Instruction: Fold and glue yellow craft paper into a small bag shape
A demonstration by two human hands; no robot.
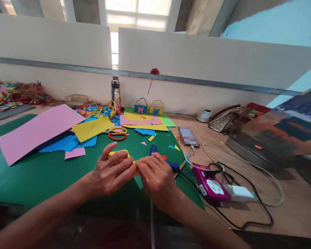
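My left hand (114,171) and my right hand (157,174) meet above the front of the green mat (23,186). Both pinch a small yellow foam or paper piece (120,154), mostly covered by my fingers. Just behind my right hand lies a blue glue gun (173,166), its body partly hidden and its nozzle pointing away. Farther back, scissors (117,139) with red and yellow handles rest on the mat. Two small craft handbags, one blue (140,109) and one yellow (156,110), stand upright at the back, each with a bow.
Pink sheets (41,133), blue sheets (58,143) and a yellow sheet (93,128) overlap at left. Scraps (101,112) heap behind them. At right are a phone (188,136), a purple power strip (211,185) with looping cables, and a grey case (256,152). A bottle (115,91) stands behind.
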